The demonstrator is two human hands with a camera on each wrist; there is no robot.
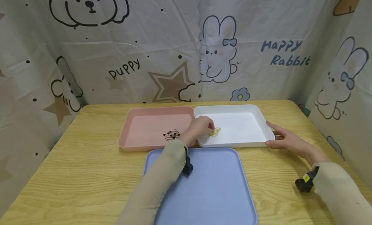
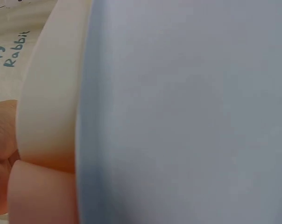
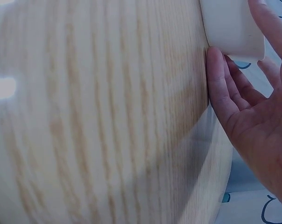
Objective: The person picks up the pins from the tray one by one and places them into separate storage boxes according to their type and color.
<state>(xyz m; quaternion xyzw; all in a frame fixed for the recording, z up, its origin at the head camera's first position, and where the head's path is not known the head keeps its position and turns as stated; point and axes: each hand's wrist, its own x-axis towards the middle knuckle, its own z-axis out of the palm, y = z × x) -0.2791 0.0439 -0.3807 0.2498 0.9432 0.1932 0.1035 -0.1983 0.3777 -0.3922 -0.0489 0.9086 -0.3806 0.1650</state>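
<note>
My left hand [image 1: 200, 129] reaches into the white tray [image 1: 238, 126], fingers bent down at a small pile of gold pins [image 1: 215, 132] near its left end. Whether it pinches one I cannot tell, as the fingertips are partly hidden. At the tray's right end, my right hand [image 1: 286, 141] touches the outer wall with spread, fairly straight fingers; in the right wrist view a fingertip [image 3: 215, 53] lies low against the white wall. Several black safety pins [image 1: 172, 135] lie in the pink tray [image 1: 133, 128], beside my left forearm.
A blue tray [image 1: 209, 186] lies in front of the pink and white trays, under my left forearm. The pink and white trays stand side by side at the back of the wooden table [image 1: 87, 173]. Printed cloth [image 1: 162, 34] hangs behind and at both sides.
</note>
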